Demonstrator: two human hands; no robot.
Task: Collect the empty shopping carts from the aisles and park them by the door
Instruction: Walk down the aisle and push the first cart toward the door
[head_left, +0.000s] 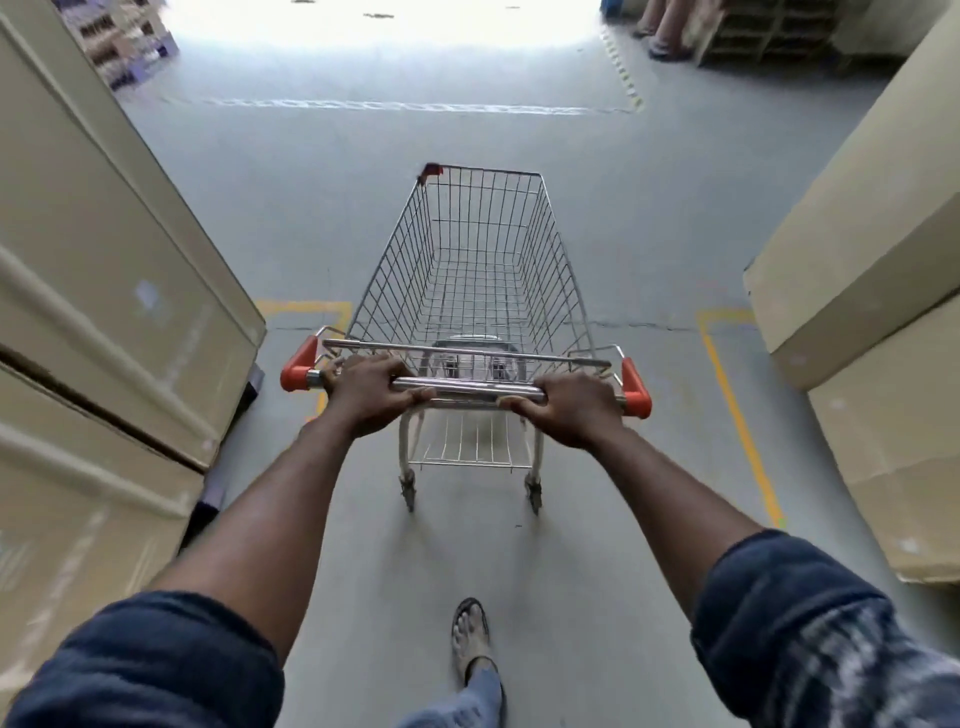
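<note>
The shopping cart (400, 260) stands on the grey floor (649, 218) in the middle of the aisle, directly ahead of the person, front end pointing far. Its wire basket contains nothing, and the lower rack (467, 448) beneath it is likewise unloaded. The left hand (371, 396) grasps the left part of the chrome handle bar (467, 388), fingers wrapped over the top. The right hand (569, 410) grasps the right part in the same way. Orange end caps (298, 370) terminate the bar on both sides. Stacked cardboard boxes (104, 312) line the left of the aisle, and further boxes (857, 249) line the right. Yellow floor markings (737, 415) run beside the right stack. One sandalled foot (470, 642) is near, behind the cart.
</note>
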